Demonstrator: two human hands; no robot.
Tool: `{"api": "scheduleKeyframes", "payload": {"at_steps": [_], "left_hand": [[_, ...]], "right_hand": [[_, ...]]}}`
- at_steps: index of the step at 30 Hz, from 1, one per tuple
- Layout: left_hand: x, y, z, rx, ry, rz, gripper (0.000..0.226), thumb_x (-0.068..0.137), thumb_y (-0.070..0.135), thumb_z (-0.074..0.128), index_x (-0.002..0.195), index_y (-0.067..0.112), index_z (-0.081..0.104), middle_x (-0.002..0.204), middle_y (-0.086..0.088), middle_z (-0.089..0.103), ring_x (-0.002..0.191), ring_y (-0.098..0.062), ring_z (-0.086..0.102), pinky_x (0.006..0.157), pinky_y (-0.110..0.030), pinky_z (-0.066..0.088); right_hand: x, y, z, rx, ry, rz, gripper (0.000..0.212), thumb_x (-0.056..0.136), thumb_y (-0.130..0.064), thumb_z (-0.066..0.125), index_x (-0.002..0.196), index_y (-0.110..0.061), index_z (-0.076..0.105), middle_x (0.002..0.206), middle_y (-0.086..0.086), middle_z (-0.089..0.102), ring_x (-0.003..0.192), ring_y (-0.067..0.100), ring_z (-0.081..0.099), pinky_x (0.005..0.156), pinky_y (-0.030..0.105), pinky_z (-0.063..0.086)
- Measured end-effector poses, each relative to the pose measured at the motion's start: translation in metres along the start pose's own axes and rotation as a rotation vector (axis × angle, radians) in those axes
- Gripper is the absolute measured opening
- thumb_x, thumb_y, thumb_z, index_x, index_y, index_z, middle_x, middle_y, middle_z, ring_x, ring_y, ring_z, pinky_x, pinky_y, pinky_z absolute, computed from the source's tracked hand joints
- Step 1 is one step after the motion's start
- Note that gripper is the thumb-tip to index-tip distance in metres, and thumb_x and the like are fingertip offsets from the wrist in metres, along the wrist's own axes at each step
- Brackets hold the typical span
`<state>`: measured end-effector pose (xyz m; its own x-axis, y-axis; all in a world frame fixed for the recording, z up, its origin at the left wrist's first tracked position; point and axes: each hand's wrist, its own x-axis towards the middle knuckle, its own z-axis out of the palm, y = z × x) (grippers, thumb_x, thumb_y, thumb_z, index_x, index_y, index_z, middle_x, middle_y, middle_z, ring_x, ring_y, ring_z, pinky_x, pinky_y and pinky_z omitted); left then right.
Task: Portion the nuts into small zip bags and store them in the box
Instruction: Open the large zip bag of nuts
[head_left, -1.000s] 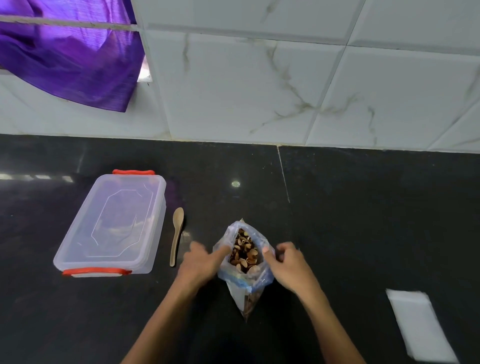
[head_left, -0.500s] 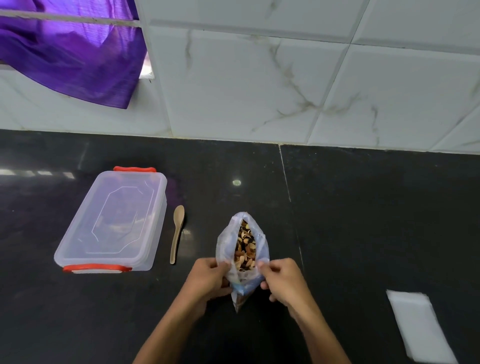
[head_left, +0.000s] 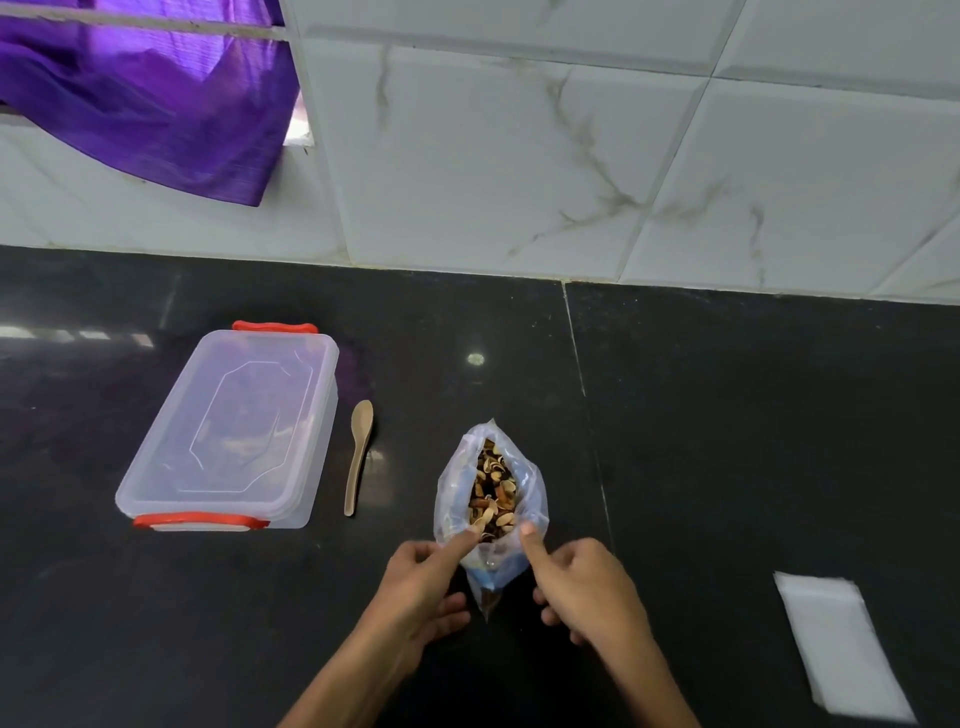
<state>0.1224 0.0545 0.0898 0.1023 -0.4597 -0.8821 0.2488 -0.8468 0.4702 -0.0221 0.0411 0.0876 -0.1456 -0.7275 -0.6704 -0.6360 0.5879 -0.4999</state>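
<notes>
While both hands (head_left: 426, 577) (head_left: 587, 587) pinch the nut bag (head_left: 491, 499), black countertop (head_left: 727, 441) meets marbled wall tiles (head_left: 493, 156).

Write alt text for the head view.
Both hands, left and right, pinch open a bag of nuts on a black counter. A lidded box and spoon lie left; flat bags lie right.

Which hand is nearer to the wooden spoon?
Left. The left hand grips the nut bag just right of the wooden spoon; the right hand holds the bag's far side.
</notes>
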Motion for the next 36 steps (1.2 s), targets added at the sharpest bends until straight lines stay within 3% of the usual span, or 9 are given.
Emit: {"api": "scheduleKeyframes", "payload": {"at_steps": [2, 5, 13, 21, 25, 28, 31, 34, 36], "left_hand": [[-0.003, 0.0, 0.005, -0.078, -0.042, -0.12, 0.032, 0.08, 0.029, 0.074, 0.084, 0.01, 0.049, 0.097, -0.015, 0.053, 0.083, -0.03, 0.057, 0.068, -0.04, 0.053], [0.0, -0.005, 0.013, -0.208, -0.072, -0.206, 0.028, 0.08, 0.018, 0.074, 0.092, 0.0, 0.057, 0.094, -0.017, 0.06, 0.08, -0.03, 0.061, 0.064, -0.04, 0.05], [0.009, -0.02, 0.019, -0.252, -0.031, -0.108, 0.012, 0.091, 0.01, 0.057, 0.098, 0.002, 0.063, 0.092, -0.015, 0.064, 0.079, -0.024, 0.06, 0.062, -0.036, 0.048], [0.01, -0.021, 0.016, -0.268, -0.011, -0.146, 0.032, 0.083, 0.035, 0.068, 0.103, 0.012, 0.061, 0.1, -0.011, 0.066, 0.087, -0.024, 0.061, 0.062, -0.037, 0.045], [0.015, -0.025, 0.015, -0.303, 0.031, -0.058, 0.02, 0.089, 0.021, 0.065, 0.105, 0.009, 0.064, 0.09, -0.008, 0.067, 0.077, -0.018, 0.059, 0.058, -0.034, 0.041], [0.015, -0.03, 0.016, -0.172, 0.022, 0.048, 0.018, 0.096, 0.023, 0.055, 0.108, 0.015, 0.065, 0.09, -0.006, 0.065, 0.076, -0.017, 0.053, 0.061, -0.03, 0.037], [0.022, -0.029, 0.012, 0.057, 0.017, 0.163, 0.029, 0.102, 0.026, 0.039, 0.123, 0.014, 0.056, 0.105, -0.007, 0.063, 0.091, -0.018, 0.055, 0.074, -0.031, 0.042], [0.04, -0.025, 0.0, 0.549, 0.136, 0.28, 0.048, 0.101, 0.041, 0.032, 0.136, 0.011, 0.044, 0.128, -0.01, 0.051, 0.118, -0.024, 0.048, 0.101, -0.037, 0.038], [0.045, -0.016, -0.007, 0.676, 0.264, 0.373, 0.056, 0.095, 0.054, 0.038, 0.129, 0.009, 0.042, 0.128, -0.01, 0.046, 0.117, -0.026, 0.048, 0.094, -0.036, 0.041]], "right_hand": [[-0.002, -0.005, 0.006, -0.018, 0.03, -0.017, 0.06, 0.085, -0.07, 0.042, 0.076, -0.016, 0.067, 0.062, -0.004, 0.069, 0.046, 0.002, 0.06, 0.049, 0.017, 0.044], [0.0, -0.005, 0.018, 0.05, 0.037, -0.052, 0.037, 0.089, -0.052, 0.054, 0.08, -0.018, 0.067, 0.058, -0.005, 0.066, 0.042, -0.001, 0.058, 0.042, 0.014, 0.038], [-0.004, 0.006, 0.027, 0.563, -0.197, -0.005, 0.021, 0.099, -0.024, 0.047, 0.094, -0.02, 0.067, 0.072, -0.003, 0.059, 0.058, 0.004, 0.047, 0.047, 0.016, 0.037], [0.003, 0.012, 0.036, 0.5, -0.115, -0.188, 0.022, 0.099, -0.018, 0.046, 0.094, -0.025, 0.066, 0.081, -0.003, 0.067, 0.06, 0.003, 0.051, 0.051, 0.015, 0.04], [0.005, 0.015, 0.04, 0.618, -0.184, -0.119, 0.023, 0.1, -0.018, 0.044, 0.1, -0.027, 0.065, 0.079, 0.0, 0.062, 0.056, 0.003, 0.046, 0.048, 0.017, 0.036], [0.006, 0.019, 0.038, 0.764, -0.29, -0.029, 0.026, 0.1, -0.015, 0.043, 0.106, -0.026, 0.066, 0.08, -0.001, 0.062, 0.056, 0.004, 0.045, 0.044, 0.017, 0.034], [0.01, 0.022, 0.036, 0.514, -0.352, -0.014, 0.027, 0.103, -0.02, 0.034, 0.113, -0.026, 0.059, 0.087, -0.002, 0.06, 0.067, 0.007, 0.05, 0.05, 0.018, 0.039], [0.012, 0.022, 0.033, 0.192, -0.216, -0.027, 0.027, 0.103, -0.03, 0.027, 0.121, -0.024, 0.046, 0.098, -0.004, 0.059, 0.078, 0.008, 0.059, 0.059, 0.021, 0.045], [0.013, 0.02, 0.022, 0.075, -0.02, -0.089, 0.023, 0.102, -0.039, 0.027, 0.115, -0.026, 0.041, 0.094, -0.004, 0.059, 0.081, 0.008, 0.06, 0.065, 0.023, 0.047]]}}
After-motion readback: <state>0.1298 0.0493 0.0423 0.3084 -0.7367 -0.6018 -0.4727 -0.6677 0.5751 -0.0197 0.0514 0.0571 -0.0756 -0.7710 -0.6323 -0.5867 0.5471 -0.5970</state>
